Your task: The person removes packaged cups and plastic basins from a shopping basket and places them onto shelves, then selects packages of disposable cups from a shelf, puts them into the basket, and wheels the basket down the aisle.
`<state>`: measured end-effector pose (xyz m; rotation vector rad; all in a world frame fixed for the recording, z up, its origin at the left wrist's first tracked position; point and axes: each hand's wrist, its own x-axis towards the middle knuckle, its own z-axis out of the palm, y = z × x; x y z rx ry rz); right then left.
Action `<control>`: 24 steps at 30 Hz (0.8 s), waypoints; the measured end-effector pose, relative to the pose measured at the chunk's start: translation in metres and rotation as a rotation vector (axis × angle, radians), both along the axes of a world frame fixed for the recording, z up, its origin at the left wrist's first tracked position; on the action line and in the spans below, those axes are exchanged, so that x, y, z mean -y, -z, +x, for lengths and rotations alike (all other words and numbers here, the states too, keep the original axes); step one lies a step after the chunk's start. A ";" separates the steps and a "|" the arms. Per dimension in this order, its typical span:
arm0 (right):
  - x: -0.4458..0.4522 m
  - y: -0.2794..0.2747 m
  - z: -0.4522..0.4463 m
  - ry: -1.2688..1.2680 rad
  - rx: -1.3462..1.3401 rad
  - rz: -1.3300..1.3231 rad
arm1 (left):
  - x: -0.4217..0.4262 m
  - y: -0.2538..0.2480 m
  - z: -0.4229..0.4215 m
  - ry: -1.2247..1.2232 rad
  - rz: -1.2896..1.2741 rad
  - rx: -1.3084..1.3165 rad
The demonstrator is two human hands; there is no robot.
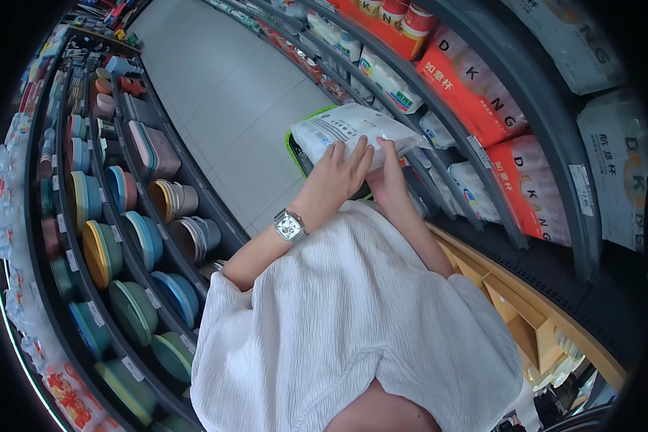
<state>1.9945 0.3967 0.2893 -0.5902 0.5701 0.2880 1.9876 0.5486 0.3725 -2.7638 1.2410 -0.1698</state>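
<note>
One white package sits beneath my left hand, fingers slightly spread; my right hand clasps its near edge, thumb on top. Bowls stand shelved to the left.

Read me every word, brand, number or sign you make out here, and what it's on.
"如意杯": upper red pack and lower red pack.
"DEKANG": lower red pack; partly on the upper red pack and grey pack.
"航旅杯": grey pack.
"NG": top-right pack.
Too small or blurred: white package, watch, shelf tag.
</note>
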 end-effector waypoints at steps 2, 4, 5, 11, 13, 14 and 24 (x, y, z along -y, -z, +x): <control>0.002 0.003 0.004 0.015 0.006 -0.048 | 0.000 0.006 0.006 0.006 -0.038 0.009; 0.006 0.007 0.008 0.028 0.008 -0.105 | 0.003 0.007 0.012 0.008 -0.070 -0.006; 0.008 0.011 0.010 0.046 0.012 -0.124 | 0.003 0.006 0.014 0.010 -0.100 -0.013; 0.018 0.019 0.016 0.105 0.034 -0.178 | 0.013 0.016 0.024 0.014 -0.186 -0.048; 0.022 0.030 0.015 0.093 0.000 -0.187 | 0.014 0.025 0.026 0.013 -0.202 -0.066; 0.024 0.036 0.014 0.085 -0.020 -0.193 | 0.014 0.031 0.027 0.020 -0.197 -0.064; 0.013 0.073 0.003 0.033 -0.196 -0.212 | 0.000 0.090 0.028 0.008 -0.235 -0.237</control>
